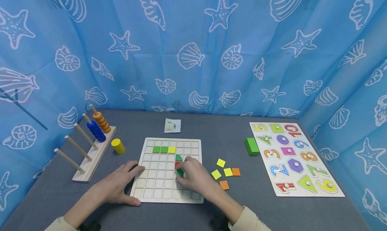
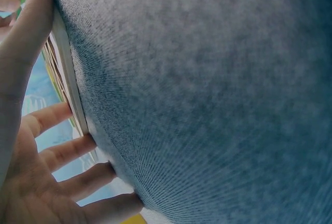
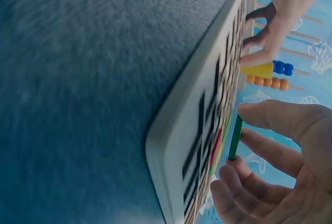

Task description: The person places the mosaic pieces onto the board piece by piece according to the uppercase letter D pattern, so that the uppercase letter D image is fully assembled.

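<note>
Right hand (image 1: 193, 175) pinching green tile (image 1: 180, 172) between thumb and fingertips, just above board (image 1: 157, 192), near red tile (image 1: 177, 164). Left hand (image 1: 116, 182) uncurled, fingers spread, touching board's left edge. Likely best: light, firm left-hand brace against skidding; tile turned square to cell walls, lowered level, released only once flat. Fingertips should clear red tile and rounded green tile (image 1: 178, 158) beyond it. Picture card (image 1: 172, 126) past board's far edge, worth glance for tile's angle.
</note>
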The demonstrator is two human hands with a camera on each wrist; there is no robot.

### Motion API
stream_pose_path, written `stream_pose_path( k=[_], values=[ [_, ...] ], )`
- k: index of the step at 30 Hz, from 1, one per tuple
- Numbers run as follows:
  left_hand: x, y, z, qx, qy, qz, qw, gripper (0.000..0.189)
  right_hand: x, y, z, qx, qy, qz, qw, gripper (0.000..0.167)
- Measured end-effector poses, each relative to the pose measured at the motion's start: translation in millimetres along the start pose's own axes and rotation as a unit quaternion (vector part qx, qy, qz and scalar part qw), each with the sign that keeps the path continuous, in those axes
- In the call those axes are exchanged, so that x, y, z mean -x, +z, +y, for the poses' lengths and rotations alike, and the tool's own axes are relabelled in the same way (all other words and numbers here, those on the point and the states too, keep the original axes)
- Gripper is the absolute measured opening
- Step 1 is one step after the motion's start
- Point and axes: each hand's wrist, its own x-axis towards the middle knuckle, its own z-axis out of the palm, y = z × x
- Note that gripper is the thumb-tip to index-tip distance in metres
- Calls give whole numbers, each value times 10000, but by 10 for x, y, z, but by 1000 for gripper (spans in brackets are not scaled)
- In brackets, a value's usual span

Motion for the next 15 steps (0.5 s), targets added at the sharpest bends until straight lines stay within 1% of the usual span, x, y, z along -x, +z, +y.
stream_pose_path(
  k=[7,10,15],
  values=[
    [2,-7,7,10,-8,4,10000,111,-50,123,1,415,-86,81,9991,11],
    [1,-6,8,11,-23,-11,10000,111,-52,154,3,565,-54,139,9983,11],
    [-2,1,4,18,-40,-4,10000,112,-50,157,-12,635,-11,164,9978,13]
  ],
)
